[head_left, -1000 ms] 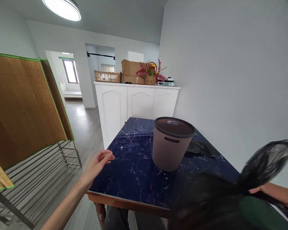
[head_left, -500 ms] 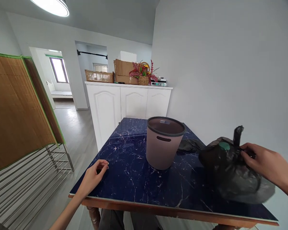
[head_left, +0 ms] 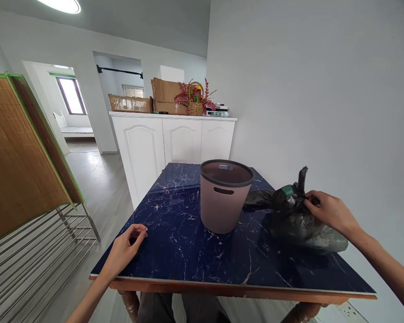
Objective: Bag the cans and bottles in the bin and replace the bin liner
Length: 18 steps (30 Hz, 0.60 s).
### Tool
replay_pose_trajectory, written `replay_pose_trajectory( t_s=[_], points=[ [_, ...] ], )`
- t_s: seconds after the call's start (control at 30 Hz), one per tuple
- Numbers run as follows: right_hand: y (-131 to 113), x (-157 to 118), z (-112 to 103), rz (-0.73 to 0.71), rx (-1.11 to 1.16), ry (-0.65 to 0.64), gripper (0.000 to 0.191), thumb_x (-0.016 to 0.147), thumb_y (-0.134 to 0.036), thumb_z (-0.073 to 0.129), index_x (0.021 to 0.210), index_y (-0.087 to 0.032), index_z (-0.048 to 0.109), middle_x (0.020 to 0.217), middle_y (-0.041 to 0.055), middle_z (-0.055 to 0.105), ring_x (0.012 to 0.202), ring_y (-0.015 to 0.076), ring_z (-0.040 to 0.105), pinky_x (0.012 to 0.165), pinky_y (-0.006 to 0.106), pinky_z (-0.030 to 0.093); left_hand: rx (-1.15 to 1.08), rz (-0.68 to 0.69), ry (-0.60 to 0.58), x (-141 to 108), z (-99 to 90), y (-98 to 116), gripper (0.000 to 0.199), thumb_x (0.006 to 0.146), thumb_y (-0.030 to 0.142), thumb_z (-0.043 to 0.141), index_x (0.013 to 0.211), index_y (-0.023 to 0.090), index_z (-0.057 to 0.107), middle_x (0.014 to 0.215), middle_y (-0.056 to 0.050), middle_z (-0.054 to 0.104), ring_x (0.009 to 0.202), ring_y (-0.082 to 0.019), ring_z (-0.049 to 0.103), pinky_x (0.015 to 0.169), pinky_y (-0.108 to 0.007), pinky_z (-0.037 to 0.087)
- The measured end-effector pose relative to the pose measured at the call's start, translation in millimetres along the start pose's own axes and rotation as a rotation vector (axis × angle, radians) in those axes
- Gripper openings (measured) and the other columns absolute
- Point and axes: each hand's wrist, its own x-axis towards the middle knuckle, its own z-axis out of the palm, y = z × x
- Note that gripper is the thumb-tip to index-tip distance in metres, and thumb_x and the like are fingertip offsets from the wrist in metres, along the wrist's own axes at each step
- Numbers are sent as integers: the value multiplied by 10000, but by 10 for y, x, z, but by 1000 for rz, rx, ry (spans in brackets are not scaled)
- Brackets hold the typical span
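My right hand [head_left: 328, 211] pinches the gathered neck of a full black garbage bag [head_left: 292, 226] at the right side of the table. The bag's knotted tip stands up above my fingers, and something green shows through the thin plastic. A dusty-pink trash can [head_left: 222, 204] with a dark rim and cut-out handles stands upright mid-table. Behind it, to the right, lies a flat piece of black plastic [head_left: 258, 198]; the garbage bag partly overlaps it. My left hand [head_left: 126, 244] rests near the table's left front edge, fingers curled to the thumb, holding nothing.
The dark blue marble-patterned table [head_left: 175, 242] has a wooden edge. A white cabinet [head_left: 144, 143] behind it carries cardboard boxes [head_left: 170, 96] and a flower basket [head_left: 195, 107]. At left stands a metal rack [head_left: 77, 229] with a bamboo mat [head_left: 23, 157]. A wall borders the right.
My right hand has carried the garbage bag away from me and slightly left, toward the flat black plastic. My left hand has stayed in place; the view has shifted slightly.
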Motion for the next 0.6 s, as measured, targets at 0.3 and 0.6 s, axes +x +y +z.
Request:
replay_pose_trajectory(
  t_s=[0.3,0.6],
  points=[
    [-251,94,95,-92,-82,-176,395,1049,-424,429,1244,-231,713,1221,106,738,931,254,726,683,346,467,34,34,-19,36,-9,-131,549,831,767,697,1012,249,732,991,-63,796,956,-299,747,909,-360,538],
    [-286,63,180,-35,-183,-289,344,1009,-427,530,1088,-215,789,1220,126,754,1000,321,741,666,381,491,125,73,-21,51,-16,-161,533,881,747,612,1032,248,723,991,-62,816,939,-288,778,870,-359,575]
  ],
)
